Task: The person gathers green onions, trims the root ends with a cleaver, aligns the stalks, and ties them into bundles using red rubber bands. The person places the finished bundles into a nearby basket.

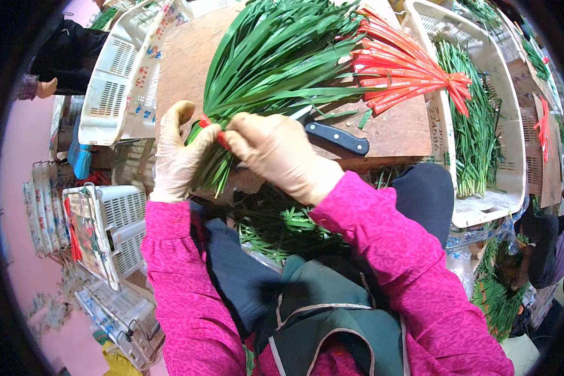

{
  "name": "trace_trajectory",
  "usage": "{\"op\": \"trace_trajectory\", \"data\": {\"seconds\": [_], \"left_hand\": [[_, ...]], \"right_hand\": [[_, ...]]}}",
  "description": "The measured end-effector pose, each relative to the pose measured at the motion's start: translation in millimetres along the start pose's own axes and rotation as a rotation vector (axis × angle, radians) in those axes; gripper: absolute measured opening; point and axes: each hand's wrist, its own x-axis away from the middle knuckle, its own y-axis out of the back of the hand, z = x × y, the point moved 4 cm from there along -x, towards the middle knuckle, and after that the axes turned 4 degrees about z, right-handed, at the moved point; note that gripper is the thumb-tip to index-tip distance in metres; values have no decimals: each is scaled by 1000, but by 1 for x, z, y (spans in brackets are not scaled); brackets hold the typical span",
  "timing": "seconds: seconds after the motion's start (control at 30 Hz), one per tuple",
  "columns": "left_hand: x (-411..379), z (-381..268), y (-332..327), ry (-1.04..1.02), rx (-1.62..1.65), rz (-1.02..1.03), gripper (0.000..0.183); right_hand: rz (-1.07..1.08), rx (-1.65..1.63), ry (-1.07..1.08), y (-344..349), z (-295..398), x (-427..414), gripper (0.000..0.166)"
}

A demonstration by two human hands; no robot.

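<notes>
A bundle of garlic chives (272, 61) lies on a wooden board (183, 61), its leaves fanned away from me and its cut stems toward my lap. Around the stems runs a red printed tie (204, 122). My left hand (176, 150), in a pale thin glove, holds the stem end from the left, with its thumb by the tie. From the right, my gloved right hand (282, 150) pinches the tie at the front of the stems. Beside that hand rests a knife with a black riveted handle (338, 138); leaves and my hand partly cover its blade.
A fan of red ties (399, 70) is bunched at the board's right. Farther right stands a white plastic crate (491, 207) holding chives. Another white crate (101, 134) is at the left, near a person's hand (47, 88). Loose leaves (296, 221) lie below the board.
</notes>
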Motion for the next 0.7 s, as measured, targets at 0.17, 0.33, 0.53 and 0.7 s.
{"op": "trace_trajectory", "data": {"seconds": [0.17, 0.33, 0.53, 0.7], "left_hand": [[0, -5, -8, 253, 43, 328, 94], [0, -4, -1, 432, 221, 450, 74], [34, -47, 16, 563, 543, 453, 60], [79, -46, 41, 663, 849, 370, 53]], "right_hand": [[-26, -194, 6, 6, -18, 14, 17], [-60, -2, 213, 16, -3, -14, 28], [-61, 193, 228, 53, -15, -58, 26], [-116, 392, 130, 81, -42, -68, 44]]}}
